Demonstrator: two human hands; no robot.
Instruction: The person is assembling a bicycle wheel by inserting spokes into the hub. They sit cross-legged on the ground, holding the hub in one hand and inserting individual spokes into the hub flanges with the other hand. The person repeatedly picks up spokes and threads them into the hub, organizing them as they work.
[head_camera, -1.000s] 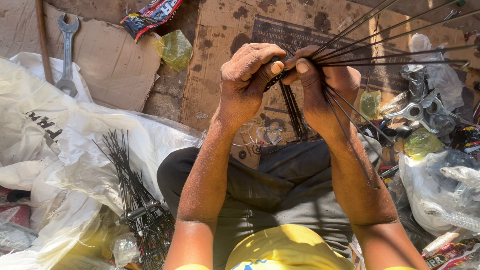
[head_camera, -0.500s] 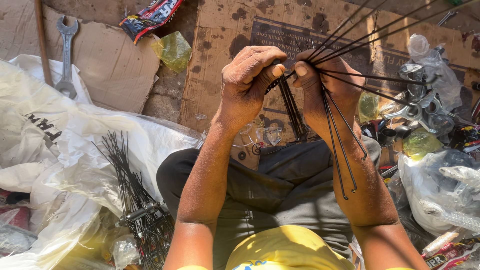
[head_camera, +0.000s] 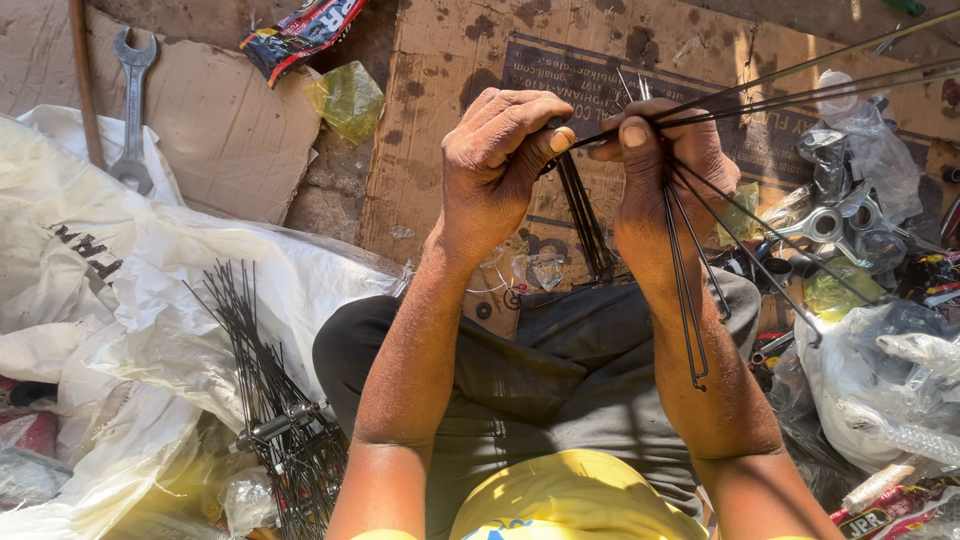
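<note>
Both hands clamp thin spokes (head_camera: 800, 85): left hand (head_camera: 500, 160) and right hand (head_camera: 655, 165) pinch one bundle end; long axis runs up-right, away from me.

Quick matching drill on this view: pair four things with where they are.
Things:
1. wrench
2. spokes
3. hub with spokes
4. green wrapper

Places:
A. on the white sack, lower left
B. on cardboard, top left
C. pinched between left hand and right hand
D. in the gap between the cardboard sheets, top centre

Pairs: 1-B, 2-C, 3-A, 4-D
</note>
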